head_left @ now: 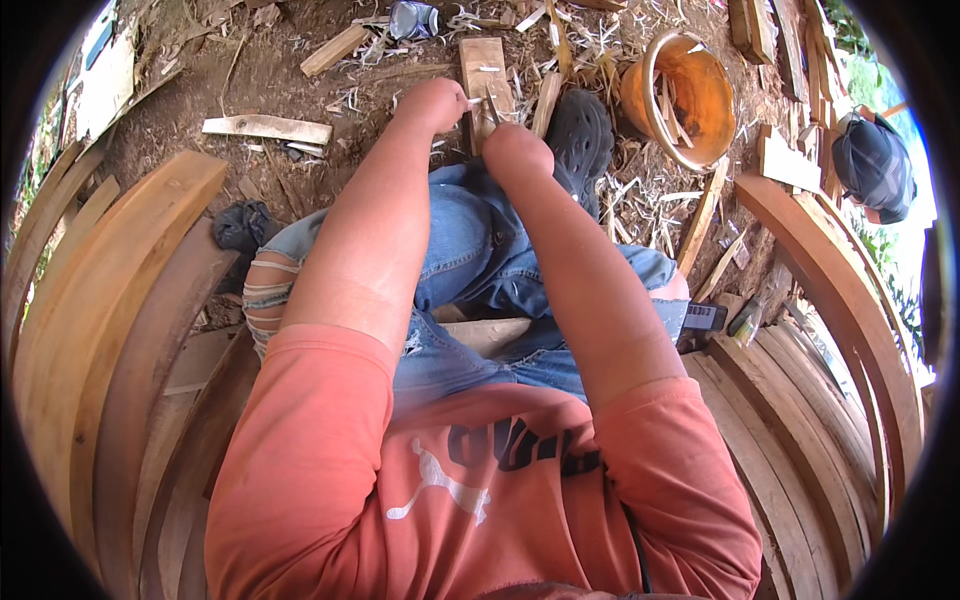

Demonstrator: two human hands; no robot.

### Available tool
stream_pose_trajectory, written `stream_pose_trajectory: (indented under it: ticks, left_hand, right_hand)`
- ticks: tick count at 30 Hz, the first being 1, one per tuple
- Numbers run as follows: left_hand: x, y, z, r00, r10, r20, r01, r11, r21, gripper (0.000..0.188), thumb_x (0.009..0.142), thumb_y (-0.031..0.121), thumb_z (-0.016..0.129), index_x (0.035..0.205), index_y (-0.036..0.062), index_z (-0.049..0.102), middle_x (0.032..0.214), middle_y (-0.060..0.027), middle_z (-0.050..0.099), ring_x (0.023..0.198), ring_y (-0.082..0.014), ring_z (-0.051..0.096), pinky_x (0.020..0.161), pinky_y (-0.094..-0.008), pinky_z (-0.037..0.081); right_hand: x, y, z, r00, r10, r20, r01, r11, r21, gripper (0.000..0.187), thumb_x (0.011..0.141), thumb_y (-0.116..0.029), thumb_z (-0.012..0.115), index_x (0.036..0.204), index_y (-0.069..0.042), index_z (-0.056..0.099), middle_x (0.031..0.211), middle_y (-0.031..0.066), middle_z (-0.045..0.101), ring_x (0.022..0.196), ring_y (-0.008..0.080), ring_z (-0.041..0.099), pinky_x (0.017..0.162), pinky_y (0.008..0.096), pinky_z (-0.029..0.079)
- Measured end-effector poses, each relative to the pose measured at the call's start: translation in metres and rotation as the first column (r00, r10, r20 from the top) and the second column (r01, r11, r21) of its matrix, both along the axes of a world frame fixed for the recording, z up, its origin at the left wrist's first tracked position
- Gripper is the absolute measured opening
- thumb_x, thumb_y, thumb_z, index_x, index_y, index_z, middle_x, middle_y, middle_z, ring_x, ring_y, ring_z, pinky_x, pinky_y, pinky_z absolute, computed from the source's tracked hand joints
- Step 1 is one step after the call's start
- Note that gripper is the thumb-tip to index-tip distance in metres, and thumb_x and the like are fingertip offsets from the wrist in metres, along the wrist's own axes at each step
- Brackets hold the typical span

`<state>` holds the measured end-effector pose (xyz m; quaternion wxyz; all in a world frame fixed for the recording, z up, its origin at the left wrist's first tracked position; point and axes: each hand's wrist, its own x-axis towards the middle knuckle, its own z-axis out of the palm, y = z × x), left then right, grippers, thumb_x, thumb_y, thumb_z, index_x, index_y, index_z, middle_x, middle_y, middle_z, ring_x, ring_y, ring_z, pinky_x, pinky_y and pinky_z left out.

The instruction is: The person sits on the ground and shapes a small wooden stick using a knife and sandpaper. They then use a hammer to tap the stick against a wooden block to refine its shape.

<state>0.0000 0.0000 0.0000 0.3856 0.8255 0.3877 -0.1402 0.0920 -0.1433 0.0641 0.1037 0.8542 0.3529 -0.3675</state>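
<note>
My left hand [437,104] is closed, with the pale tip of a thin wood sliver [474,101] poking out from its fingers. Just to the right, my right hand [517,153] is wrapped round a knife, its handle hidden in the fist. The narrow dark knife blade [492,106] points away from me, close to the sliver. Under the blade lies a flat wooden board [484,58] on the ground, with a small pale scrap on it. Whether blade and sliver touch, I cannot tell.
An orange bucket [712,92] with wood strips inside leans at the right, beyond a dark clog [580,140] on my foot. Wood shavings litter the dirt. A clear plastic cup [412,20] lies far off. Long planks [130,270] flank me on both sides; a phone [704,317] rests by my right knee.
</note>
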Motion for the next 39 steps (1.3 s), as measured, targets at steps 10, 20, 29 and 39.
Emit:
stream_pose_trajectory:
  ticks: [10,20,29,39]
  left_hand:
    - [0.001,0.010,-0.007,1.000,-0.017,-0.025,0.015,0.996,-0.088,0.028,0.101,0.039,0.074,0.099,0.0122,0.081,0.094,-0.0060,0.081,0.082,-0.0236,0.076,0.079,-0.0407,0.058]
    - [0.000,0.014,-0.035,0.999,0.038,0.027,-0.038,0.999,-0.003,0.032,0.105,0.038,0.065,0.106,0.0099,0.081,0.095,-0.0052,0.082,0.085,-0.0232,0.076,0.078,-0.0413,0.058]
    - [-0.006,0.018,-0.014,0.998,0.057,0.009,-0.056,0.994,-0.094,0.027,0.101,0.037,0.071,0.112,0.0142,0.082,0.098,-0.0067,0.081,0.089,-0.0242,0.075,0.082,-0.0414,0.058]
    - [-0.018,0.032,0.118,0.969,0.086,0.232,-0.002,0.940,-0.341,0.038,0.097,0.037,0.083,0.123,0.0111,0.079,0.115,-0.0066,0.080,0.108,-0.0179,0.073,0.095,-0.0357,0.057]
  right_hand:
    - [0.003,0.019,0.015,0.998,0.057,-0.025,-0.058,0.996,-0.073,0.031,0.101,-0.013,0.060,0.125,-0.006,0.078,0.134,0.0174,0.075,0.124,0.0354,0.073,0.099,0.0474,0.061]
    - [0.004,0.038,0.015,0.996,0.086,-0.034,-0.088,0.994,-0.060,0.033,0.101,-0.013,0.058,0.125,-0.005,0.079,0.138,0.0183,0.073,0.126,0.0363,0.072,0.100,0.0486,0.061]
    - [0.005,0.027,0.006,0.990,0.142,-0.026,-0.144,0.986,-0.089,0.034,0.104,-0.019,0.055,0.125,-0.011,0.081,0.132,0.0146,0.077,0.123,0.0329,0.074,0.098,0.0467,0.061]
    - [0.051,-0.075,0.094,0.984,-0.115,-0.133,0.157,0.915,0.372,0.037,0.107,-0.033,0.056,0.104,0.002,0.070,0.100,0.0299,0.074,0.100,0.0508,0.070,0.089,0.0547,0.055]
